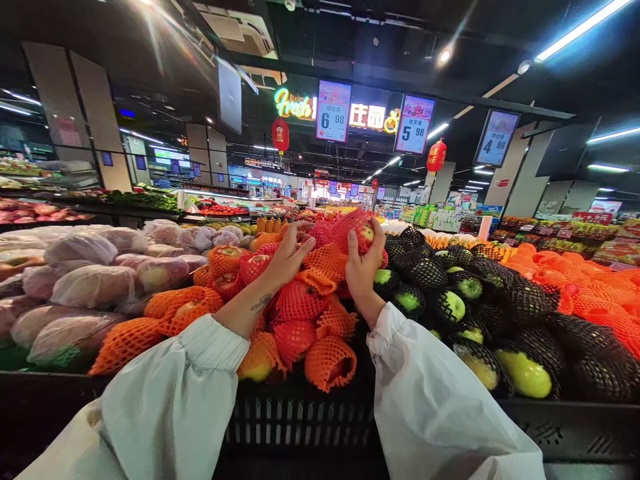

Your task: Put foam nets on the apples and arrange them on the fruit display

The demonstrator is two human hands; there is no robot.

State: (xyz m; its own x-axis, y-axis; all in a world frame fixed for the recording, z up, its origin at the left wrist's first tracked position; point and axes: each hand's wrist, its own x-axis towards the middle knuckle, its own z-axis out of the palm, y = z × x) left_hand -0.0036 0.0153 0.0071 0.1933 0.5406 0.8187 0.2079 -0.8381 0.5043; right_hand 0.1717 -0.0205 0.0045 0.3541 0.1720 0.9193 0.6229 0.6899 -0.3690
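Note:
My right hand [363, 261] is wrapped round a red apple [367, 233] in a pinkish-red foam net and holds it above the pile. My left hand [290, 252] is open beside it, fingers stretched toward the apple but apart from it, with nothing in them. Under both hands lie red apples [299, 301] in red and orange foam nets. One orange foam net [331, 364] at the front of the pile gapes toward me, its inside dark. Whether my left hand touches the fruit below it, I cannot tell.
Green fruit [453, 307] in black nets lies to the right, with orange-netted fruit [600, 293] beyond. Plastic-wrapped fruit [93, 283] fills the left. A black slotted crate [300, 420] edges the front. Price screens [333, 111] and red lanterns [437, 157] hang overhead.

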